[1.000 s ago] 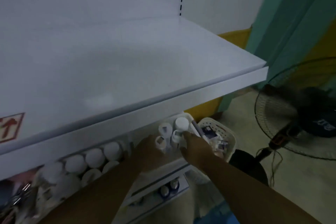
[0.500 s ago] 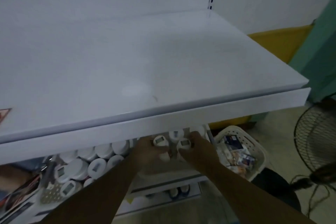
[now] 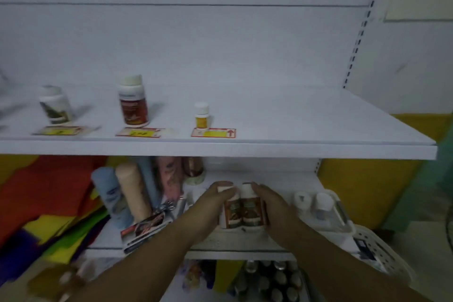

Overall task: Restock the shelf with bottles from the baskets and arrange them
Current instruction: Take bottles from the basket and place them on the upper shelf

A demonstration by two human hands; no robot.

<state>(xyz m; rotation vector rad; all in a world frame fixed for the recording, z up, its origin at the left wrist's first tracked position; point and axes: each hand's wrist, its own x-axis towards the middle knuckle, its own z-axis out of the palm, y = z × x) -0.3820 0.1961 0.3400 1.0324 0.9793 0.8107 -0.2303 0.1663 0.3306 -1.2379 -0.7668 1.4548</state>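
My left hand (image 3: 210, 206) grips a white bottle with a brown label (image 3: 232, 208). Beside it my right hand (image 3: 272, 206) grips a matching brown-label bottle (image 3: 250, 208). Both bottles are upright, side by side and touching, below the front edge of the white upper shelf (image 3: 269, 149). On that shelf stand a green-label bottle (image 3: 56, 105), a tall red-label bottle (image 3: 133, 102) and a small yellow-label bottle (image 3: 202, 116), each behind a price tag. A white basket (image 3: 343, 228) at the right holds more white-capped bottles (image 3: 323, 203).
The lower shelf (image 3: 110, 238) carries tubes (image 3: 132, 191), a flat packet (image 3: 144, 228) and coloured cloth (image 3: 49, 203) at the left. A second perforated basket (image 3: 377, 250) sits lower right. Dark bottles (image 3: 277, 277) fill the level below. The upper shelf's right half is bare.
My view has tilted up, so the three bottles on the upper shelf now show. Both hands have lifted a brown-label bottle each out of the basket area, up toward the shelf edge.
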